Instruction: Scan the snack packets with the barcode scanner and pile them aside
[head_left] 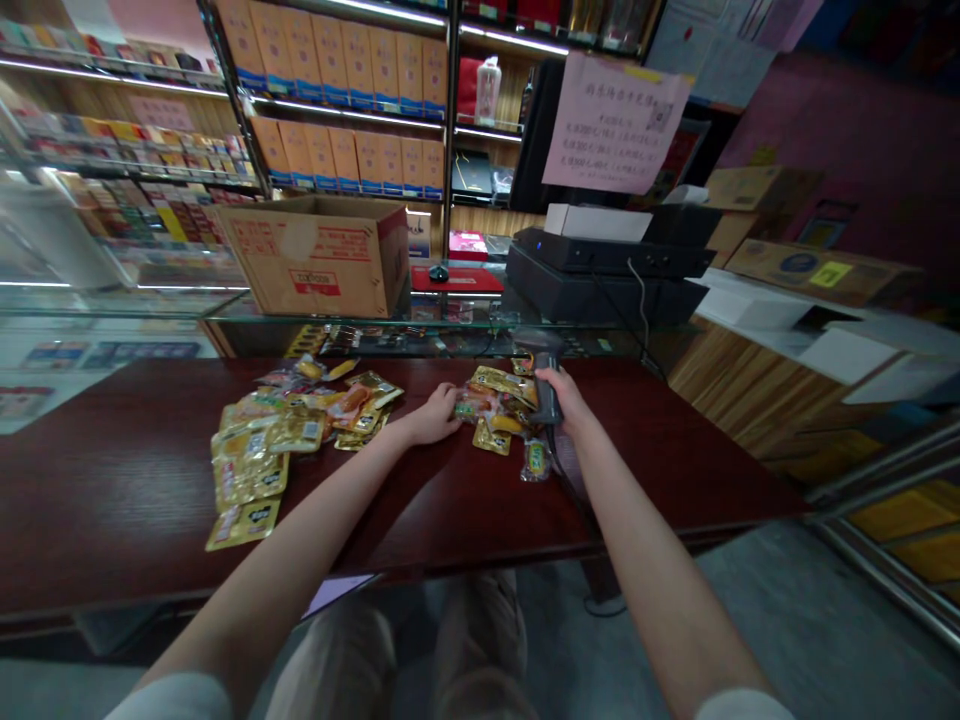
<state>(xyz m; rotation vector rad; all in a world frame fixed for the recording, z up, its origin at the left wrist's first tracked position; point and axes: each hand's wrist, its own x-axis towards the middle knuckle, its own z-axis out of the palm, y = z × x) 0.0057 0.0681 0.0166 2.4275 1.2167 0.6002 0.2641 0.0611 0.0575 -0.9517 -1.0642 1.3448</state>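
Note:
My right hand (564, 398) is closed round the grip of a dark barcode scanner (547, 385), whose head points at a small heap of gold snack packets (499, 395) on the dark red table (465, 500). My left hand (435, 412) reaches to the left side of that heap, fingers curled on a packet (471, 403). A bigger spread of gold and yellow packets (285, 440) lies to the left of both hands. One small packet (536, 460) rests just below the scanner.
A cardboard box (319, 255) stands on the glass counter (450, 325) behind the table. A black cash register (607, 265) with a pink notice (615, 120) sits at the right. Shelves of orange boxes (345, 95) fill the back wall. A scanner cable (570, 480) runs down the table.

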